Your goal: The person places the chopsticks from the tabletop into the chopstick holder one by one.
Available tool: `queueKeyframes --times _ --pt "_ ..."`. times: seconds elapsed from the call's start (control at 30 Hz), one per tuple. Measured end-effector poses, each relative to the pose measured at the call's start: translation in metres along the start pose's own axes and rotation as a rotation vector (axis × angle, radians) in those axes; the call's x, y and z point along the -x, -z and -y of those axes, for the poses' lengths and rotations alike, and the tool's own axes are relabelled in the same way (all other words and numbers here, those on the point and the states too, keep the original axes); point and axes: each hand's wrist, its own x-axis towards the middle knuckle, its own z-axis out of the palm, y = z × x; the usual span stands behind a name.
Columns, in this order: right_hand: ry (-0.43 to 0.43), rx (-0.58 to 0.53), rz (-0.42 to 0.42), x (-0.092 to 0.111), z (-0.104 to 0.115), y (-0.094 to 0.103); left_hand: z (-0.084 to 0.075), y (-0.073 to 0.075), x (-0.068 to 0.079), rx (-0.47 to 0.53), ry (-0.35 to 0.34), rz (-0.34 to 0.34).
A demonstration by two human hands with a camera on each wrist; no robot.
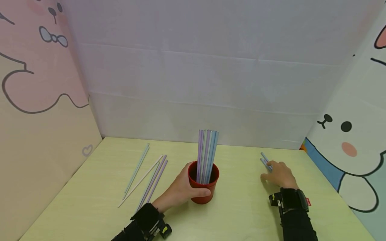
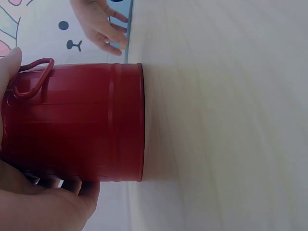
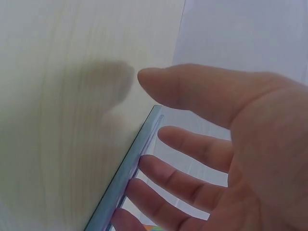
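Picking up the blue straws point(image 1: 265, 163) on the right of the desk point(image 1: 241, 207) is apparently being attempted, the right hand's point(image 1: 280, 174) grip being spread at them and a pinch seemingly called for, while the red cup point(image 1: 213, 186) is clasped by the left hand point(image 1: 181, 189).

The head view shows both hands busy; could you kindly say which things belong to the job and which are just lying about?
Likely the job:
red cup, held by the left hand
straws in the cup
blue straws at the right hand
loose straws on the left, similar but not held

Just surroundings, nothing stray seen:
table
plain backdrop
cartoon-printed side panels
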Motion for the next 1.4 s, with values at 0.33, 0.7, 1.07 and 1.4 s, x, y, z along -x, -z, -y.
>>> queueKeyframes --times 0.33,0.7,1.07,1.4 --pt "0.072 -0.026 -0.022 0.000 -0.001 0.000 -0.001 0.000 0.000 -0.008 -0.003 -0.001" --pt "0.072 -0.034 -0.041 -0.001 0.007 -0.004 -0.006 0.000 0.001 -0.008 -0.005 0.000" --pt "0.165 -0.074 -0.021 0.003 0.020 -0.001 0.000 0.000 0.000 -0.001 -0.020 0.009" --pt "0.424 -0.244 -0.341 0.017 0.077 0.041 -0.005 0.000 0.001 0.001 -0.011 0.007"
